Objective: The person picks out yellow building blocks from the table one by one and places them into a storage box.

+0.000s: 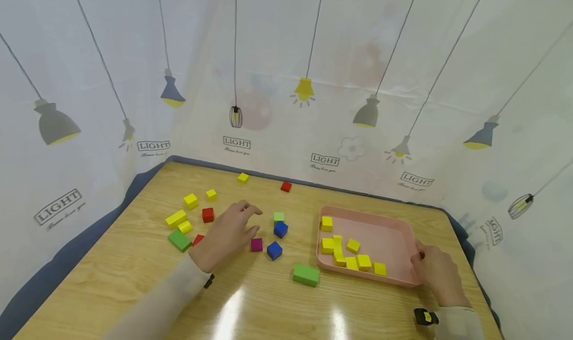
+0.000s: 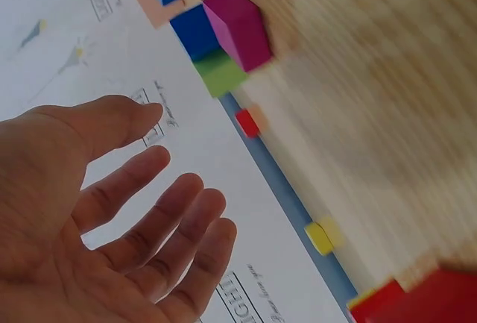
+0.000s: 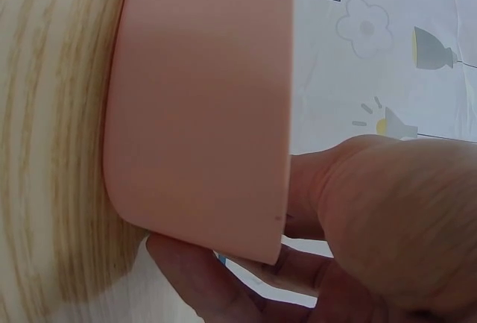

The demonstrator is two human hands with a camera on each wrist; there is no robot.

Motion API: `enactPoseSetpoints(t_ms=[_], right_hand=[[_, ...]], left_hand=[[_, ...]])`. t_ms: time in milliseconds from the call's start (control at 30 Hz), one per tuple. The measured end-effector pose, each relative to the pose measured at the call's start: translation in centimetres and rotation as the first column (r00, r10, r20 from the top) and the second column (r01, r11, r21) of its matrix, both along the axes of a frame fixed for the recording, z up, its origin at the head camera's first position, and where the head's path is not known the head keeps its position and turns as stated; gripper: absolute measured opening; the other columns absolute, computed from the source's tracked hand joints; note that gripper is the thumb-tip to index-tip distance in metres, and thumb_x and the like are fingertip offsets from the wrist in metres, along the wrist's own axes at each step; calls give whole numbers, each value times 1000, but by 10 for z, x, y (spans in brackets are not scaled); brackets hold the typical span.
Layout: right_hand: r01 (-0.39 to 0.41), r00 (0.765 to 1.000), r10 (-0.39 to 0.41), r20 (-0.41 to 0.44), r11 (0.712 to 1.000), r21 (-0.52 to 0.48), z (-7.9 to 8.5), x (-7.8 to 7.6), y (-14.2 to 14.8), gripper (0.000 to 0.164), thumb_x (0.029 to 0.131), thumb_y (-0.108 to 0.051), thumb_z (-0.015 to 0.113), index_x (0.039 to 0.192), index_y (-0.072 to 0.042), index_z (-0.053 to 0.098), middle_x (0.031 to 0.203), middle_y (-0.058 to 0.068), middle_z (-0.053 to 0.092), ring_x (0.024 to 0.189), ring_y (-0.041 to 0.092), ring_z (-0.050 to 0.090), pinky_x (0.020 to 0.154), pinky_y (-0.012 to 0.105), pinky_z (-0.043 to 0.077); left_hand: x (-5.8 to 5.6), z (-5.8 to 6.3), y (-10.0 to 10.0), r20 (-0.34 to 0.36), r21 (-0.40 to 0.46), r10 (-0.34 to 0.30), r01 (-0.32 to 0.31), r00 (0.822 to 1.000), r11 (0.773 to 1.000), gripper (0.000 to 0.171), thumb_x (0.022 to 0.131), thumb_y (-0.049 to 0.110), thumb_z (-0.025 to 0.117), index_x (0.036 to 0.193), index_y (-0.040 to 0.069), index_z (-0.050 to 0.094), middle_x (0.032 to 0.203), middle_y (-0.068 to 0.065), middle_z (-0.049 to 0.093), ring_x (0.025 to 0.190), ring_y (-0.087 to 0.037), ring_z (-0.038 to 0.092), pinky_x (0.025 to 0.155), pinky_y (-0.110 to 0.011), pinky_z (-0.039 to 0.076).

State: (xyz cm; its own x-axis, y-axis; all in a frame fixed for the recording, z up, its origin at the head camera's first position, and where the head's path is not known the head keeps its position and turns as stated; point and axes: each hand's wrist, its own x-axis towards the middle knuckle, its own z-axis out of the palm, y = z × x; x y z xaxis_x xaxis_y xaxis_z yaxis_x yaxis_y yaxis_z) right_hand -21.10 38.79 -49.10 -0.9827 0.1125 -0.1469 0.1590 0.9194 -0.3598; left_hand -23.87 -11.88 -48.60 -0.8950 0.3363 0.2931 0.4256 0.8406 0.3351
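My left hand is over the table among the blocks, its fingers loosely spread and holding nothing, as the left wrist view also shows. Just right of it sit a purple block, two blue cubes, one at the back and one nearer, and a light green cube. A red cube lies to its left. With my right hand I grip the right end of a pink tray, fingers around its wall. Several yellow blocks lie in the tray, mostly at its left and front.
Yellow blocks, a green block and a partly hidden red one are on the left. Toward the back edge lie a yellow block and a red block. A long green block rests before the tray. Printed curtains surround the table.
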Motion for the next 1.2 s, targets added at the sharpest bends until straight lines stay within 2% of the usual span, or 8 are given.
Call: enactPoseSetpoints(t_ms=[167, 267, 367, 500, 667, 867, 1000, 1200], right_hand=[[0, 1000, 0, 5, 1000, 5, 0, -1, 1, 51, 100, -13, 49, 146, 8, 39, 76, 9, 55, 57, 21, 47, 48, 33, 39], [4, 1000, -4, 9, 1000, 6, -1, -2, 1, 52, 100, -13, 50, 146, 7, 39, 80, 9, 57, 58, 21, 48, 48, 33, 39], [10, 1000, -10, 8, 1000, 4, -2, -2, 2, 51, 100, -14, 50, 147, 6, 39, 78, 9, 56, 57, 21, 48, 48, 33, 39], [14, 1000, -14, 3, 1000, -5, -2, -2, 2, 51, 100, -14, 49, 147, 5, 39, 71, 9, 50, 56, 21, 47, 47, 32, 39], [12, 1000, -12, 0, 1000, -8, -3, -1, 3, 51, 100, -14, 50, 147, 5, 39, 70, 8, 49, 55, 21, 47, 47, 32, 39], [26, 1000, -26, 15, 1000, -2, -1, -1, 3, 52, 100, -14, 50, 148, 4, 38, 74, 8, 51, 58, 21, 48, 49, 33, 39], [23, 1000, -23, 12, 1000, 2, 0, -1, 2, 52, 99, -14, 50, 147, 4, 39, 73, 8, 51, 58, 22, 48, 48, 33, 39], [5, 1000, -5, -3, 1000, 7, 0, -1, 2, 52, 99, -14, 49, 146, 5, 40, 70, 8, 50, 56, 21, 48, 47, 32, 39]], left_hand=[[4, -1, -24, -45, -9, 55, -55, 997, 998, 50, 84, 31, 83, 129, 20, 64, 122, -3, 58, 107, -23, 55, 85, -39, 55], [6, -3, -37, -65, -24, 112, -114, 992, 993, 55, 82, 37, 83, 131, 21, 64, 124, -2, 57, 108, -25, 54, 85, -45, 52], [8, -4, -50, -81, -21, 157, -159, 984, 987, 56, 82, 39, 82, 131, 19, 64, 124, -6, 57, 109, -29, 55, 85, -51, 50], [11, -5, -69, -80, -14, 206, -208, 975, 978, 52, 84, 38, 79, 128, 15, 64, 120, -9, 57, 103, -31, 54, 78, -55, 49], [16, -8, -91, -47, -23, 278, -280, 959, 960, 46, 85, 37, 75, 123, 13, 65, 117, -16, 56, 98, -36, 53, 66, -54, 52], [20, -17, -113, 33, -25, 331, -330, 943, 944, 44, 88, 33, 73, 124, 10, 63, 120, -20, 53, 98, -37, 51, 65, -50, 53], [21, -18, -123, 72, -37, 356, -354, 932, 935, 41, 88, 30, 73, 121, 8, 65, 119, -20, 54, 95, -36, 51, 64, -46, 53], [22, -18, -129, 90, -53, 377, -374, 922, 926, 36, 89, 25, 73, 118, 4, 66, 118, -21, 53, 95, -36, 51, 66, -48, 54]])
